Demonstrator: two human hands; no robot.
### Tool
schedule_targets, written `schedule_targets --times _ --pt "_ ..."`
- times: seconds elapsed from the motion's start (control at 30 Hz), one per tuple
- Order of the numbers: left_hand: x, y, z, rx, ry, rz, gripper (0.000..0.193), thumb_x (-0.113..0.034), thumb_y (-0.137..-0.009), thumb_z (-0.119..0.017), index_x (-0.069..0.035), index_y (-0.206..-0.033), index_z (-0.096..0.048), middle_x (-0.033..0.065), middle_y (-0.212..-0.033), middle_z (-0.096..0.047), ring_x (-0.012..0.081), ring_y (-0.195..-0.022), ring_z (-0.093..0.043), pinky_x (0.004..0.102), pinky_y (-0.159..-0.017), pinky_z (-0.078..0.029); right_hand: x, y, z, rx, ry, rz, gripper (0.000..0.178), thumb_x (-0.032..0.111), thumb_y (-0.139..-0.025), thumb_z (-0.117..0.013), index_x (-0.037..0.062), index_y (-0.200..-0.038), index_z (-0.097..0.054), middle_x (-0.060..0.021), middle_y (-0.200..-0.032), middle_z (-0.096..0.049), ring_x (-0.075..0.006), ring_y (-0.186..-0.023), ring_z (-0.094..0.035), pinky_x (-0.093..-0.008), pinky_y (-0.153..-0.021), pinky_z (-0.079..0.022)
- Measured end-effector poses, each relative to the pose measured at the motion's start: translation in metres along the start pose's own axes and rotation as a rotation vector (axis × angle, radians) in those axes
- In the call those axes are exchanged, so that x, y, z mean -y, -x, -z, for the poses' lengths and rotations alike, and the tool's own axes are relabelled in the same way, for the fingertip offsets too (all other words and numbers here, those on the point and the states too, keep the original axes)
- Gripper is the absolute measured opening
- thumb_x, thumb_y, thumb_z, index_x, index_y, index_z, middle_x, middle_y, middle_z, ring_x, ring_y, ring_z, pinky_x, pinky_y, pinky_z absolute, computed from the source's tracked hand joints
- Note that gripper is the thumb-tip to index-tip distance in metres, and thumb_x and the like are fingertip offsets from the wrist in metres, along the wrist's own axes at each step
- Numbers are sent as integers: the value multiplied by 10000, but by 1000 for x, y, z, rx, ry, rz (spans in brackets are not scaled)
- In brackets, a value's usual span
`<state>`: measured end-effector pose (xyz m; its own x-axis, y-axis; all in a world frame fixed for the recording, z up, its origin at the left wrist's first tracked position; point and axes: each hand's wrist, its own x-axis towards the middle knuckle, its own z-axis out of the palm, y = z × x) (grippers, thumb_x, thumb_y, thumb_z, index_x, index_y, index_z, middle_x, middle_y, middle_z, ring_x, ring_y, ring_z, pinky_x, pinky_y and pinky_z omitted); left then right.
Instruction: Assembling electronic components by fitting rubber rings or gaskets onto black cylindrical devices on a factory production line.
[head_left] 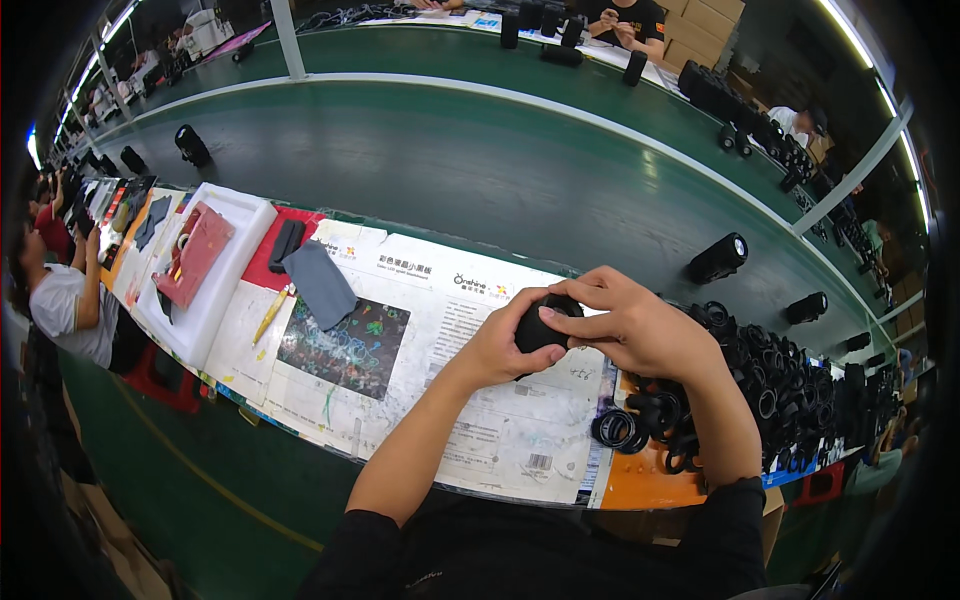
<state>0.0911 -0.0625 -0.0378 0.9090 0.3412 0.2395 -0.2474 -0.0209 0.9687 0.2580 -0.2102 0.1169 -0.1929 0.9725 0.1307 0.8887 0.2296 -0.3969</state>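
Observation:
My left hand [496,345] is wrapped around a black, rounded part [538,326], with its thumb along the near side. From the right, my right hand [640,325] grips the same part, its fingers and thumb pressed against the top. Much of the part is covered by my fingers, so I cannot tell its exact kind. Both hands are above a printed white sheet [470,440] on the bench. Close to my right forearm lies a heap of black rings [765,385], with a few loose ones [620,431] beside it.
A green conveyor belt [430,140] runs beyond the bench, carrying black cylindrical devices [718,258]. To the left are a grey cloth [322,285], a yellow pen [270,316] and a white foam tray [258,218] with a red pouch [205,252]. Other people sit at left and across.

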Motion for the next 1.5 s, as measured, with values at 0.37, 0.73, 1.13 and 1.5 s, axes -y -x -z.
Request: schedule_targets --times 0.37,0.73,1.13,1.5 --pt "-2 0 2 -31 20 36 816 -280 -850 -912 -44 -1537 -540 110 -1328 -685 219 -1197 -669 363 -1050 -546 1 -10 -2 -7 67 58 596 -92 -792 -811 138 -1342 -808 -122 -1413 -703 -373 -1225 -648 -436 -965 -623" --pt "-3 -1 -2 -42 -39 10 715 -315 -859 -953 -40 -1433 -625 118 -1249 -747 215 -1124 -709 355 -1005 -565 -21 -13 7 24 -193 -8 531 -8 -902 -758 161 -1405 -781 -123 -1262 -791 -324 -1137 -714 -425 -956 -618" --pt "-1 -1 -10 3 61 73 433 -134 -861 -933 11 -1225 -748 103 -1166 -796 191 -1099 -737 357 -970 -594 -13 -90 -69 -111 -146 -406 376 308 -1052 -549 -10 -1080 -749 -251 -1098 -760 -444 -1087 -706 -522 -975 -544" --pt "-5 -5 -3 -6 -57 148 586 -327 -848 -954 25 -1250 -713 119 -1152 -787 194 -1051 -732 351 -941 -586 -20 -93 -71 -92 -238 -514 300 250 -996 -604 18 -1085 -771 -173 -985 -788 -330 -903 -744 -416 -848 -573"
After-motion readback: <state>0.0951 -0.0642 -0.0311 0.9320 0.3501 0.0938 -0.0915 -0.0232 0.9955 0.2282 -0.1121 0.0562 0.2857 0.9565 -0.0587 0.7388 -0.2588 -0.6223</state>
